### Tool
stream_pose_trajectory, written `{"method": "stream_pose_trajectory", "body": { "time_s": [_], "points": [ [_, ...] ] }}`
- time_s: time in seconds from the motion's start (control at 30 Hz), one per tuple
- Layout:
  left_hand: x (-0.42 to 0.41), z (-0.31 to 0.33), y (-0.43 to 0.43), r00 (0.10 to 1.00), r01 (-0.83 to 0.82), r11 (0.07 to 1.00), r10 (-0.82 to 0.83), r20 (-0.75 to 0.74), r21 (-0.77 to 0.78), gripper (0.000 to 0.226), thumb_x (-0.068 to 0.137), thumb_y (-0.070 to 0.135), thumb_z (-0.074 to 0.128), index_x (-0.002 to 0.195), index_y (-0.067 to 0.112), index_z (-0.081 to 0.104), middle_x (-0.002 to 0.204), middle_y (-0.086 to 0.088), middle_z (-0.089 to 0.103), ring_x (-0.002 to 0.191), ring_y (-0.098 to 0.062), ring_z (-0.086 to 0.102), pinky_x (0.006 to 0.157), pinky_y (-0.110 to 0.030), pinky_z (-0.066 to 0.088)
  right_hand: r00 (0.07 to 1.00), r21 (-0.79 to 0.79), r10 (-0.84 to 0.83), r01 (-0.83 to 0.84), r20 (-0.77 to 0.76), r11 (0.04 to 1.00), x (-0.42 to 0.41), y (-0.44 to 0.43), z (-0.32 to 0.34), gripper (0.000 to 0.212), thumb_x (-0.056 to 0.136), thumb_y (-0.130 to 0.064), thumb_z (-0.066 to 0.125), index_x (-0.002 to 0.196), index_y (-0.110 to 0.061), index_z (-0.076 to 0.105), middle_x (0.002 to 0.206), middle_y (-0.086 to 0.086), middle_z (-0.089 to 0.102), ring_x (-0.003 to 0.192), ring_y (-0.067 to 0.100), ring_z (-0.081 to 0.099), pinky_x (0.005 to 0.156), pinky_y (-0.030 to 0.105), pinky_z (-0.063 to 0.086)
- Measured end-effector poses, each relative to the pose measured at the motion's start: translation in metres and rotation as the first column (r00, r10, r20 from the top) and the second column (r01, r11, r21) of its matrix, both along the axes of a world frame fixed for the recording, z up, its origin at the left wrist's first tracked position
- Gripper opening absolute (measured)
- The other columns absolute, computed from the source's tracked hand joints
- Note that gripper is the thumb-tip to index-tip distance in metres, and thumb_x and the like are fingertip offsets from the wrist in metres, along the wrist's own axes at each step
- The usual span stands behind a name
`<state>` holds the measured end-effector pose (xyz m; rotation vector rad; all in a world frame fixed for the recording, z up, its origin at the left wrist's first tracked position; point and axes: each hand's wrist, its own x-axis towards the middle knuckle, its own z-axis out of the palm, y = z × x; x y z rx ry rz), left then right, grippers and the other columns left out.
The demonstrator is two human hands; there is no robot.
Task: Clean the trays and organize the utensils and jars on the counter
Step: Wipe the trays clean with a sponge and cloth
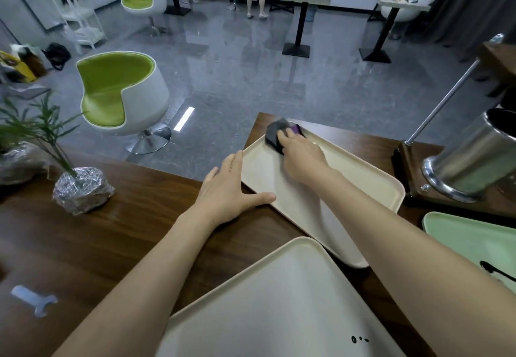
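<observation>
Nearest: cream plastic tray [279, 300] on dark wood counter [111, 231]. Behind it lies 2nd cream rectangular tray [349, 189]. L hand [229, 192] flat, fingers spread, touching its left rim. R hand [301, 155] grips bunched dark grey-purple cloth [275, 133] at tray's far corner.

My only view is a wide-angle head camera, looking forward and steeply down, close over the dark brown wooden counter [83, 245]. The wearer's left forearm [159, 273] and right forearm [405, 245] enter from the bottom edge. A glossy grey tiled floor [251, 63] fills the upper half.
</observation>
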<state>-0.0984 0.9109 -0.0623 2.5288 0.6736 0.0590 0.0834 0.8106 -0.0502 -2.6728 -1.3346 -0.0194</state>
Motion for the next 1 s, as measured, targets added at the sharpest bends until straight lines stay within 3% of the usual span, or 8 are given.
{"method": "stream_pose_trajectory", "body": {
  "time_s": [0.1, 0.2, 0.33, 0.43, 0.5, 0.63, 0.8, 1.0],
  "points": [
    [0.002, -0.004, 0.003, 0.999, 0.006, 1.0, -0.006, 0.031, 0.005, 0.125, 0.069, 0.089, 0.057, 0.163, 0.024, 0.005, 0.169, 0.003, 0.014, 0.154, -0.012, 0.016, 0.127, -0.045, 0.012, 0.983, 0.018, 0.166, -0.165, -0.075, 0.986, -0.03, -0.005, 0.0, 0.043, 0.097, -0.013, 0.044, 0.139, -0.022, 0.045, 0.143, -0.003, 0.047, 0.122, 0.026, 0.051, 0.073, 0.036, 0.038],
    [0.001, -0.006, 0.005, 0.997, -0.003, 1.0, 0.003, 0.077, 0.002, 0.122, 0.061, 0.094, 0.05, 0.158, 0.026, 0.02, 0.158, 0.005, 0.033, 0.147, -0.011, 0.031, 0.124, -0.048, 0.021, 0.956, 0.005, 0.269, -0.271, -0.119, 0.963, -0.048, -0.008, 0.002, 0.053, 0.099, -0.015, 0.044, 0.15, -0.028, 0.039, 0.155, -0.008, 0.039, 0.134, 0.02, 0.045, 0.09, 0.037, 0.046],
    [-0.001, -0.003, 0.003, 1.0, -0.002, 1.0, 0.001, 0.031, 0.02, 0.126, 0.067, 0.092, 0.052, 0.163, 0.022, 0.009, 0.168, 0.003, 0.018, 0.154, -0.012, 0.019, 0.128, -0.045, 0.011, 0.924, 0.024, 0.333, -0.335, -0.187, 0.942, -0.054, -0.027, 0.017, 0.052, 0.102, -0.016, 0.042, 0.151, -0.032, 0.04, 0.16, -0.011, 0.035, 0.137, 0.02, 0.043, 0.1, 0.04, 0.043],
    [-0.002, 0.0, 0.001, 1.0, -0.006, 1.0, 0.007, -0.018, 0.026, 0.127, 0.073, 0.088, 0.054, 0.164, 0.02, -0.001, 0.171, 0.001, 0.006, 0.156, -0.015, 0.011, 0.128, -0.044, 0.009, 0.907, 0.04, 0.384, -0.383, -0.171, 0.923, -0.062, -0.057, 0.018, 0.048, 0.102, -0.019, 0.043, 0.147, -0.034, 0.045, 0.154, -0.016, 0.04, 0.13, 0.018, 0.048, 0.089, 0.033, 0.043],
    [-0.001, 0.001, 0.001, 0.999, -0.003, 1.0, 0.005, -0.044, 0.028, 0.127, 0.073, 0.089, 0.052, 0.164, 0.02, -0.005, 0.172, 0.0, 0.003, 0.157, -0.016, 0.01, 0.128, -0.044, 0.008, 0.912, 0.024, 0.368, -0.37, -0.179, 0.929, -0.066, -0.081, 0.019, 0.047, 0.102, -0.017, 0.041, 0.145, -0.036, 0.045, 0.15, -0.016, 0.043, 0.126, 0.016, 0.05, 0.083, 0.032, 0.044],
    [-0.001, 0.002, -0.001, 0.998, -0.002, 0.999, 0.005, -0.066, 0.044, 0.128, 0.074, 0.09, 0.05, 0.163, 0.019, -0.009, 0.172, -0.001, -0.001, 0.157, -0.016, 0.006, 0.128, -0.044, 0.006, 0.948, -0.082, 0.264, -0.282, -0.18, 0.956, -0.072, -0.12, 0.023, 0.054, 0.103, -0.017, 0.037, 0.153, -0.038, 0.032, 0.163, -0.017, 0.025, 0.14, 0.016, 0.04, 0.099, 0.043, 0.047],
    [0.0, 0.003, -0.001, 0.998, 0.007, 1.0, -0.005, -0.059, 0.025, 0.127, 0.075, 0.088, 0.053, 0.163, 0.02, -0.008, 0.172, 0.0, -0.001, 0.157, -0.014, 0.004, 0.128, -0.044, 0.008, 0.966, -0.092, 0.255, -0.259, -0.052, 0.962, -0.063, -0.087, 0.016, 0.046, 0.101, -0.017, 0.037, 0.145, -0.03, 0.036, 0.147, -0.014, 0.04, 0.118, 0.018, 0.052, 0.065, 0.035, 0.041],
    [-0.002, 0.006, -0.002, 0.998, -0.005, 1.0, 0.006, -0.057, 0.019, 0.125, 0.076, 0.085, 0.056, 0.164, 0.019, -0.006, 0.171, 0.0, 0.002, 0.157, -0.016, 0.007, 0.128, -0.043, 0.01, 0.983, -0.087, 0.183, -0.182, 0.003, 0.979, -0.015, -0.02, 0.008, 0.046, 0.104, -0.019, 0.039, 0.149, -0.021, 0.034, 0.15, -0.001, 0.04, 0.122, 0.028, 0.052, 0.072, 0.035, 0.036]
  ]
}}
